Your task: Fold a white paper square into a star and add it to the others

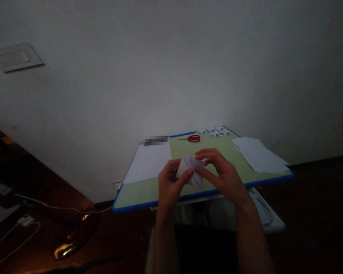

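Above the near edge of the green table (143, 196) I hold a small folded square of white paper (191, 161), tilted so that a corner points down. My left hand (170, 180) grips its left side, with the thumb pressed on the front face near the middle. On the right, my right hand (221, 173) pinches the paper, its thumb on the front face close to the left thumb and its fingers curled at the upper edge. Crease lines run across the paper. The fingers behind it are partly hidden.
Red-handled scissors (193, 138) lie toward the back. Several small folded white paper pieces (215, 131) sit at the back right. A stack of white paper (257, 154) is at the right, and a white sheet (150, 160) at the left. Behind stands a wall (171, 76).
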{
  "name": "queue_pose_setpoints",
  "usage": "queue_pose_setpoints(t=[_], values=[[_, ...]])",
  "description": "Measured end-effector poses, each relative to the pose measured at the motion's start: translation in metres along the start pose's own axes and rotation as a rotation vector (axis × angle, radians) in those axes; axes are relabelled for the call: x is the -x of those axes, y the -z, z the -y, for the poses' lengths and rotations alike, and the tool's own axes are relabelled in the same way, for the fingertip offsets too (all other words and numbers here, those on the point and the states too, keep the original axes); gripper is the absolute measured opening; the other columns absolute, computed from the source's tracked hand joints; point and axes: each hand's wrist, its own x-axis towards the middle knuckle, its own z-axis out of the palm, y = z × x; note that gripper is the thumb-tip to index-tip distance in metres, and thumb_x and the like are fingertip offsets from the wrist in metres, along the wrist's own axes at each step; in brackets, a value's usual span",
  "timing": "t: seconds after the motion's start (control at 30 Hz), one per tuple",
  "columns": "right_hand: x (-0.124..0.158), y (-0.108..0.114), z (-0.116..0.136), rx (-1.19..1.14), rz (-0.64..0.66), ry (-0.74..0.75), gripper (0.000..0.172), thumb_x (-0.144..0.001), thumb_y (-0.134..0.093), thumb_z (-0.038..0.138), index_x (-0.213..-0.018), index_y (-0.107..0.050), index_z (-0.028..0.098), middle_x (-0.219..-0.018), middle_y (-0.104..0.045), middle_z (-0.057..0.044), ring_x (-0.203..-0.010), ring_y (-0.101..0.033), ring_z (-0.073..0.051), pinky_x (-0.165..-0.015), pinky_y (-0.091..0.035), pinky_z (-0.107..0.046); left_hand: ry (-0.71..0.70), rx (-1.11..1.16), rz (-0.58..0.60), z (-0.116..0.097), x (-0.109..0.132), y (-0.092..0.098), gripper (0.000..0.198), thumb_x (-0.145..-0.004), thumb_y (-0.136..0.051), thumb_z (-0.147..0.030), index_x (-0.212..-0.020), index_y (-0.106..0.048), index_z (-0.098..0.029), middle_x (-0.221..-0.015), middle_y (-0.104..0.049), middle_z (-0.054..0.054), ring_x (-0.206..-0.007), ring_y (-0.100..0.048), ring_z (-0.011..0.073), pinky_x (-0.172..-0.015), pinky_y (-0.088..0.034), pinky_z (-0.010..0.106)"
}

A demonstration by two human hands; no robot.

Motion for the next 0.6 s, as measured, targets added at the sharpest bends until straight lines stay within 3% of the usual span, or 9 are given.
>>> queue_pose_setpoints(t=[0.17,0.3,0.4,0.5,0.6], values=[[0.002,0.004,-0.007,-0.011,-0.065,-0.06,0.012,-0.092,-0.08,0.027,-0.097,-0.069,0.026,-0.1,-0.069,-0.003,-0.094,-0.064,-0.021,-0.082,-0.051,-0.036,0.026,0.021,-0.044,0.005,0.0,0.003,0.074,-0.079,-0.09,-0.043,-0.141,-0.054,-0.027,-0.089,-0.079,0.003,-0.071,-0.074,0.0187,-0.063,-0.057,0.026],[0.005,0.005,-0.012,-0.043,-0.085,-0.134,0.014,-0.09,-0.082,0.033,-0.091,-0.069,0.025,-0.088,-0.068,-0.001,-0.083,-0.062,-0.019,-0.077,-0.051,-0.035,0.065,0.04,0.022,0.002,0.001,0.001,0.09,-0.074,-0.095,-0.04,-0.149,-0.047,-0.029,-0.097,-0.079,0.005,-0.072,-0.072,0.0185,-0.059,-0.057,0.025],[0.005,0.006,-0.009,-0.028,-0.081,-0.129,0.015,-0.09,-0.082,0.03,-0.101,-0.072,0.026,-0.088,-0.07,0.0,-0.08,-0.063,-0.018,-0.074,-0.051,-0.033,0.094,0.005,0.047,0.001,0.0,-0.001,0.084,-0.075,-0.094,-0.033,-0.146,-0.05,-0.028,-0.089,-0.075,0.002,-0.065,-0.066,0.0149,-0.054,-0.056,0.023],[0.004,0.006,-0.003,0.024,-0.041,-0.1,0.029,-0.092,-0.078,0.024,-0.12,-0.072,0.028,-0.093,-0.072,0.001,-0.08,-0.063,-0.017,-0.075,-0.051,-0.032,0.08,-0.026,0.038,0.002,-0.001,-0.003,0.068,-0.077,-0.092,-0.033,-0.136,-0.059,-0.024,-0.085,-0.07,0.0,-0.064,-0.063,0.0135,-0.052,-0.056,0.022],[0.001,0.006,0.001,0.086,-0.033,-0.056,0.023,-0.094,-0.075,0.022,-0.116,-0.075,0.028,-0.091,-0.07,0.001,-0.079,-0.061,-0.016,-0.073,-0.049,-0.031,0.078,-0.031,0.049,0.002,-0.002,-0.003,0.065,-0.076,-0.092,-0.032,-0.132,-0.061,-0.023,-0.091,-0.07,0.002,-0.069,-0.064,0.0144,-0.052,-0.056,0.022]])
